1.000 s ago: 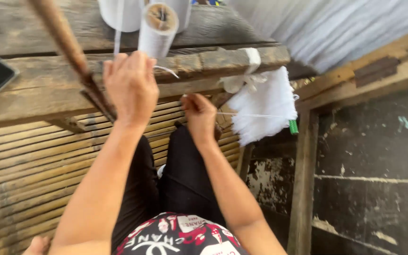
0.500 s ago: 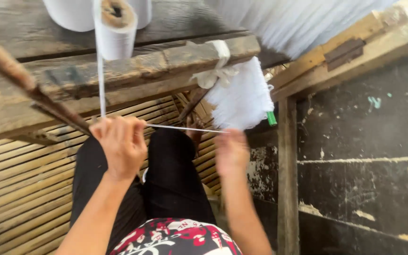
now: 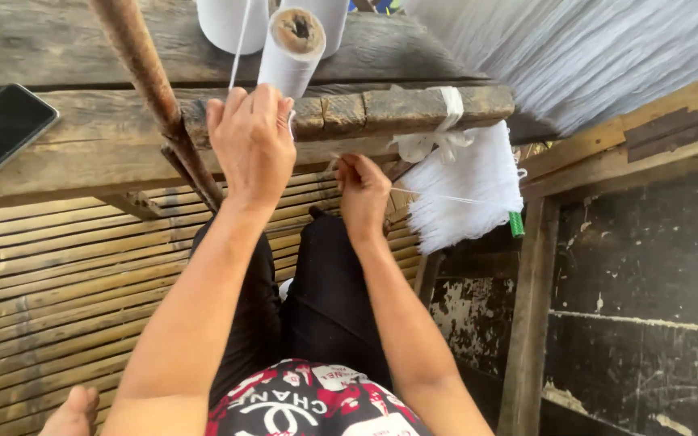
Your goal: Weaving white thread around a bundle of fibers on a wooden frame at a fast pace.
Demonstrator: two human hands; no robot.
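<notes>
My left hand [image 3: 252,141] is up by the wooden beam [image 3: 414,105], right under the white spool [image 3: 291,56] that lies on its side. My fingers are curled in and closed, and a thin white thread [image 3: 240,44] comes down from the spools into them, so I think I am pinching it there, but I see only the back of my hand and cannot be sure. I hold that hand high and close to the spool so the thread stays straight and does not go loose. My right hand [image 3: 361,190] is lower and a bit nearer to me. It is closed too, with the fingertips pressed together on a thin thread that runs off to the side into the white bundle of threads [image 3: 470,190]. That bundle hangs from the beam, tied on with a white strip of cloth [image 3: 434,133], so it stays put while I pull one strand out. A brown wooden stick [image 3: 151,89] leans across just beside my left hand. A dark phone [image 3: 2,129] lies on the plank, away from my hands and the threads. My legs in black pants [image 3: 317,299] are under me, over the bamboo slat floor [image 3: 50,282].
</notes>
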